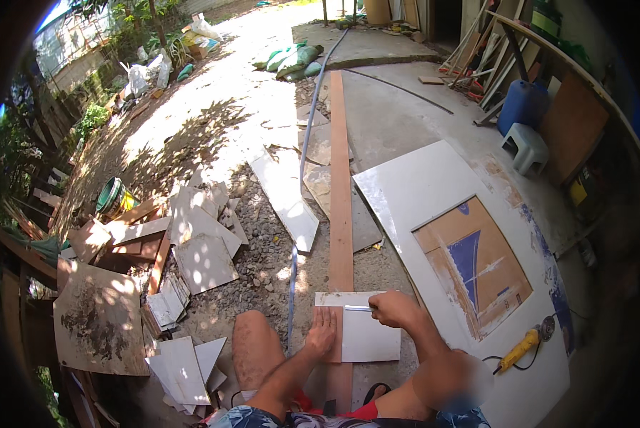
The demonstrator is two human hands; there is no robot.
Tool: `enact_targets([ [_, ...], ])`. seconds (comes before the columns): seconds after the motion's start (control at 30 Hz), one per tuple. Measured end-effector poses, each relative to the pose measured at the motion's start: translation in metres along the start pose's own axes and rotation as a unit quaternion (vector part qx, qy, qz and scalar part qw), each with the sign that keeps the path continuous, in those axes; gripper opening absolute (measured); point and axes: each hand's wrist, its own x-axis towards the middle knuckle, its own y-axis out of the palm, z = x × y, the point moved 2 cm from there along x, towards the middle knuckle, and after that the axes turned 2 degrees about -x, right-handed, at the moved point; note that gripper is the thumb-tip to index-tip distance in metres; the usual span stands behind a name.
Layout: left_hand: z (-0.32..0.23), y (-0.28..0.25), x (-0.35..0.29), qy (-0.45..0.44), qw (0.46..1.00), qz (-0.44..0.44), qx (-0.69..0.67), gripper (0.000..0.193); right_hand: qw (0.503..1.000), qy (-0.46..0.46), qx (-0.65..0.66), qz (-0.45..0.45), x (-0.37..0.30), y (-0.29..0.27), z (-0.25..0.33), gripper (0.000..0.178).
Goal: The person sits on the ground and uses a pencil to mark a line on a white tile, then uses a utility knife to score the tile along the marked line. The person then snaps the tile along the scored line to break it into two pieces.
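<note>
My left hand point(323, 329) lies flat, fingers stretched out, on a short reddish-brown board point(328, 352). This board rests over the left part of a white square panel point(374, 339), whose top strip shows beyond the board's far end. Closed in a fist, my right hand point(393, 309) grips a thin silvery tool point(358, 308). The tool points left across the panel, its tip near the board's right edge; its exact kind is too small to tell. Under the panel, a long reddish-brown plank point(341, 178) stretches away from me.
A large white door-like panel point(405, 178) lies at right, bearing a yellow angle grinder point(520, 349). Broken white panels point(206, 262) and scraps are piled at left. A grey hose point(307, 143) runs beside the plank. A grey stool point(525, 146) and blue jug point(523, 105) stand far right.
</note>
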Motion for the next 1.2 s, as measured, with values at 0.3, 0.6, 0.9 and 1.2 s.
enact_targets([
  [0.3, -0.008, 0.015, 0.001, -0.03, 0.999, -0.013, -0.01, 0.062, 0.999, -0.037, -0.024, 0.02, 0.042, -0.003, 0.012, 0.027],
  [0.6, -0.012, 0.004, -0.001, -0.018, 1.0, 0.005, 0.023, 0.062, 0.999, -0.018, -0.03, 0.014, 0.067, 0.003, 0.016, 0.032],
  [0.9, -0.014, 0.009, -0.004, -0.036, 0.998, -0.041, 0.01, 0.059, 0.997, -0.04, -0.05, 0.053, 0.069, 0.013, 0.017, 0.033],
  [1.2, 0.0, 0.023, -0.003, -0.037, 0.999, -0.032, 0.004, 0.061, 0.997, -0.034, 0.013, -0.07, 0.058, -0.002, 0.024, 0.023],
])
